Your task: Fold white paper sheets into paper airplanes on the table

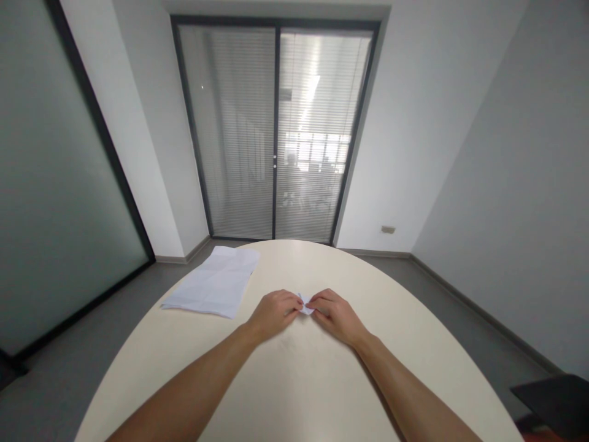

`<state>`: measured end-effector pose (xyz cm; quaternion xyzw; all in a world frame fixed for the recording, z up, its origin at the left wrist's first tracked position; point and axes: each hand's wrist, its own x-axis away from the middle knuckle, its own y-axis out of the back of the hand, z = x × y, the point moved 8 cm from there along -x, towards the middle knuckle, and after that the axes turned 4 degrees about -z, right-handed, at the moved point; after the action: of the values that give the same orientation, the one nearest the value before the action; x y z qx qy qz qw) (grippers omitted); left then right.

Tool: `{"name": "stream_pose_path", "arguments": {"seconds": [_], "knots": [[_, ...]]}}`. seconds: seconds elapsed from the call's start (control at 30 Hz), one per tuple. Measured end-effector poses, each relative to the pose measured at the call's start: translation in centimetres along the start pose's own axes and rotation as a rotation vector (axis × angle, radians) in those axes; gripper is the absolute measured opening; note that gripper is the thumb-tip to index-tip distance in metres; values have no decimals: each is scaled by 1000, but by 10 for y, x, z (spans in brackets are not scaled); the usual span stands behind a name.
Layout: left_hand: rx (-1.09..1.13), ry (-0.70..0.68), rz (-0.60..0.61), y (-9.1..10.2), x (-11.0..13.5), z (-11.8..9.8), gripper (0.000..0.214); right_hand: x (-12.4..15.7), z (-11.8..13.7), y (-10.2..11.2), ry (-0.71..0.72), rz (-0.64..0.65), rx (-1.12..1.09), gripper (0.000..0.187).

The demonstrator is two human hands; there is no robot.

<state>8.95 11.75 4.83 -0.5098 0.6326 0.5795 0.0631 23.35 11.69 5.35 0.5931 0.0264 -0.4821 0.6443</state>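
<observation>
Between my two hands is a small folded piece of white paper [305,309], low over the middle of the table. My left hand [276,312] pinches its left side between thumb and fingers. On the opposite side, my right hand [337,314] grips the paper the same way. The fingertips almost meet and cover much of the folded piece, so its full shape is hidden. A stack of creased white paper sheets [214,281] lies to the left, apart from my left hand.
The pale table [294,380] has a rounded far edge. Beyond it stand glass doors with blinds [275,135]. A frosted glass panel [59,184] is on the left, and part of a black chair [554,399] shows at the lower right.
</observation>
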Motion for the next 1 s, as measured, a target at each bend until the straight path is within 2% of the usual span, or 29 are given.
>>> {"name": "stream_pose_path", "arguments": {"seconds": [0.2,0.47,0.7,0.83,1.0], "knots": [[-1,55,96,-6,2,2,17,-1,8,-4,0,95,-36,22],[15,106,130,-5,2,2,18,-3,8,-4,-50,110,-75,29],[4,188,-7,6,1,9,20,0,-5,-3,-133,41,-57,29],[25,220,-82,10,2,13,22,5,-16,-2,-205,-30,-63,40],[83,255,-150,12,5,19,26,3,-14,-2,-179,-29,-60,36]]}}
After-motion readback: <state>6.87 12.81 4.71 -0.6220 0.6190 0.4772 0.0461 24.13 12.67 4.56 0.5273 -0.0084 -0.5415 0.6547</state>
